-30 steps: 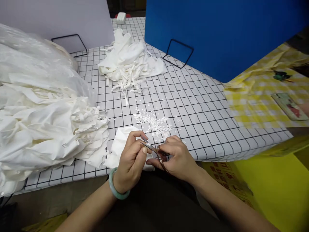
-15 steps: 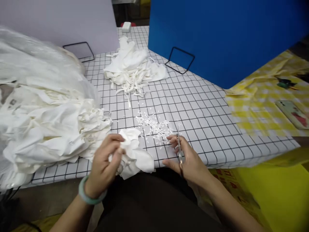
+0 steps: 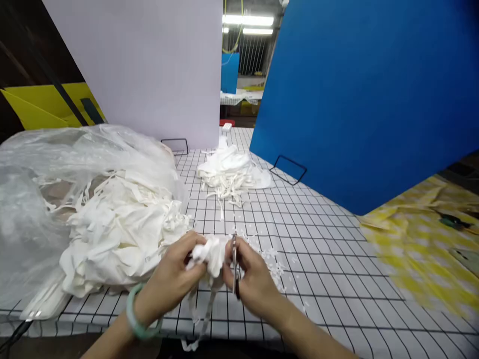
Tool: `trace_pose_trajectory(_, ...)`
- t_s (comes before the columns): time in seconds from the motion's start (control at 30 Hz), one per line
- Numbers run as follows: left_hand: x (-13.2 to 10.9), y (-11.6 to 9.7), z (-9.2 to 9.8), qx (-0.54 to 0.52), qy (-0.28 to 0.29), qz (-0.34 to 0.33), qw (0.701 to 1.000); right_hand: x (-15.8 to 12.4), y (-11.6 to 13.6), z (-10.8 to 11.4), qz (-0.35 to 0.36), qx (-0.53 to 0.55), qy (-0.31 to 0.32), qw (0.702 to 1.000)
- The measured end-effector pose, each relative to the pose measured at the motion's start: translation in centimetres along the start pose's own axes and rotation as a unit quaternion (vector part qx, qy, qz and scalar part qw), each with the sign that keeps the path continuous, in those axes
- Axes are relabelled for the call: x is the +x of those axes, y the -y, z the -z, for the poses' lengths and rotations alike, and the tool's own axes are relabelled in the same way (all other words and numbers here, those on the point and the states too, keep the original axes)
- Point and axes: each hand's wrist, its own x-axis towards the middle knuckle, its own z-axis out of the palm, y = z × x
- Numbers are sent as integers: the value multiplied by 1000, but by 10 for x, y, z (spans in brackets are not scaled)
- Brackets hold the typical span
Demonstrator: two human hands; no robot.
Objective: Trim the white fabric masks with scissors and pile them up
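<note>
My left hand (image 3: 175, 274), with a pale green bangle at its wrist, is closed on a bunched white cloth piece (image 3: 212, 252). Narrow white strips hang from the cloth toward the table's front edge. My right hand (image 3: 258, 286) holds small scissors (image 3: 234, 262), blades pointing up, close against the cloth's right side. Whether its fingertips also grip the cloth is blurred. Small white clippings (image 3: 276, 269) are scattered just beyond and right of my right hand. To the left lies a big heap of white cloth pieces (image 3: 123, 234).
A clear plastic bag (image 3: 93, 144) spreads around the left heap. Farther back sits a smaller white cloth pile (image 3: 232, 167). A lilac panel (image 3: 157, 65) and a blue panel (image 3: 355, 99) stand on wire feet. A phone (image 3: 466, 260) lies on yellow checked cloth (image 3: 407, 249).
My hands have come together, and the cloth is lifted off the table edge and bunched between them. The scissors moved left to the cloth. My view has tilted up.
</note>
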Motion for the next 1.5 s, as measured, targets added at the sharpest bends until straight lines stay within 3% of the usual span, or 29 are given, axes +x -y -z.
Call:
trace_pose_trajectory(0.1,95,-20,10,1,-131,-86,988,85,12,37,82,-42,-116,989)
trace_pose_trajectory(0.17,151,-19,7,-9,-196,-105,975,140,13,65,85,-75,-191,975)
trace_pose_trajectory(0.23,175,-6,-6,-10,-224,-88,971,174,1,87,44,-110,-279,953)
trace_pose_trajectory(0.3,158,16,-27,13,-208,-100,973,180,-21,93,24,-109,-300,947)
trace_pose_trajectory(0.37,110,38,-51,48,-150,-136,978,160,-46,78,-24,-52,-224,973)
trace_pose_trajectory(0.43,53,55,-72,79,-120,-141,979,131,-68,43,-65,-10,-121,991)
trace_pose_trajectory(0.5,7,66,-82,111,-147,-122,975,106,-81,-2,-79,25,-38,996)
trace_pose_trajectory(0.6,-30,72,-77,174,-202,-123,956,93,-85,-59,-77,62,34,995)
trace_pose_trajectory(0.7,-42,71,-54,217,-233,-146,937,97,-82,-81,-83,65,40,994)
trace_pose_trajectory(0.83,-56,65,-11,315,-332,-173,872,90,-75,-78,-76,54,21,995)
trace_pose_trajectory(0.9,-63,62,2,323,-388,-157,849,80,-70,-78,-53,50,64,995)
trace_pose_trajectory(0.93,-66,60,5,297,-398,-147,855,75,-69,-80,-43,45,89,994)
trace_pose_trajectory(1.0,-71,58,-1,199,-367,-115,902,65,-68,-83,-35,31,111,993)
trace_pose_trajectory(1.1,-78,61,-25,26,-256,-1,966,49,-72,-75,-54,25,70,996)
trace_pose_trajectory(1.17,-79,67,-39,-51,-234,79,968,37,-72,-63,-65,30,48,996)
trace_pose_trajectory(1.27,-74,74,-47,-97,-273,111,951,31,-66,-57,-43,42,59,996)
trace_pose_trajectory(1.43,-67,69,-44,-93,-277,92,952,63,-48,-95,20,63,25,997)
trace_pose_trajectory(1.5,-71,65,-46,-90,-276,95,952,77,-43,-109,31,47,56,997)
